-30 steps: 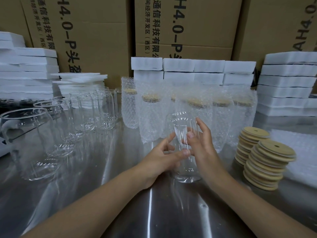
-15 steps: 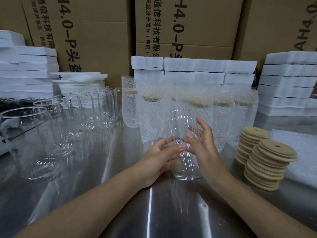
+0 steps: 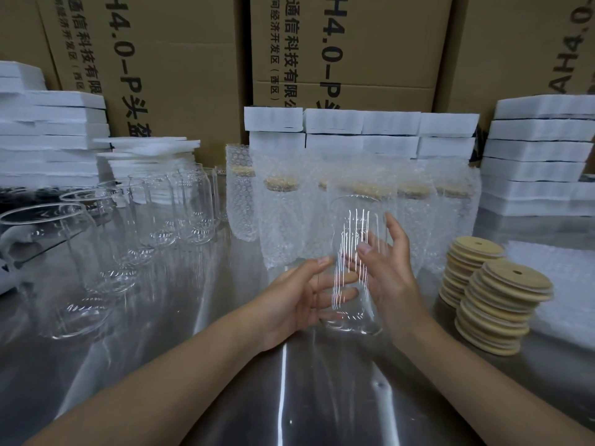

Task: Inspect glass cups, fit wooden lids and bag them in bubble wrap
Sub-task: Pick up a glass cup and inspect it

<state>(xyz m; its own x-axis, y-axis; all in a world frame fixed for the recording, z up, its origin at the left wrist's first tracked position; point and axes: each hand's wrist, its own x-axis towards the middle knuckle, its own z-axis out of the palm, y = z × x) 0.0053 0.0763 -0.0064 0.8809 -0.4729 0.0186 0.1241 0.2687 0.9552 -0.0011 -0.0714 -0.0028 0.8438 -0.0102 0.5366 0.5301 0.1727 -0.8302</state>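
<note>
**Inspection in hand: some cups bagged, a row left to do**

A clear, can-shaped glass cup (image 3: pixel 354 262) is held upright and unlidded over the middle of the steel desk (image 3: pixel 193 381). Whether its base touches the desk cannot be told. It is gripped low by the left hand (image 3: pixel 299 297), thumb in front and fingers curled behind. It is clasped from the other side by the right hand (image 3: pixel 392 278), thumb on the front wall. Inspection is judged to be under way.

At 12 o'clock, lidded cups in bubble-wrap bags (image 3: pixel 280 220) are stood finished. At 3 o'clock, two stacks of round wooden lids (image 3: pixel 502 304) are waiting. From 9 to 10 o'clock, bare glass cups (image 3: pixel 161 210) are left to be processed.
</note>
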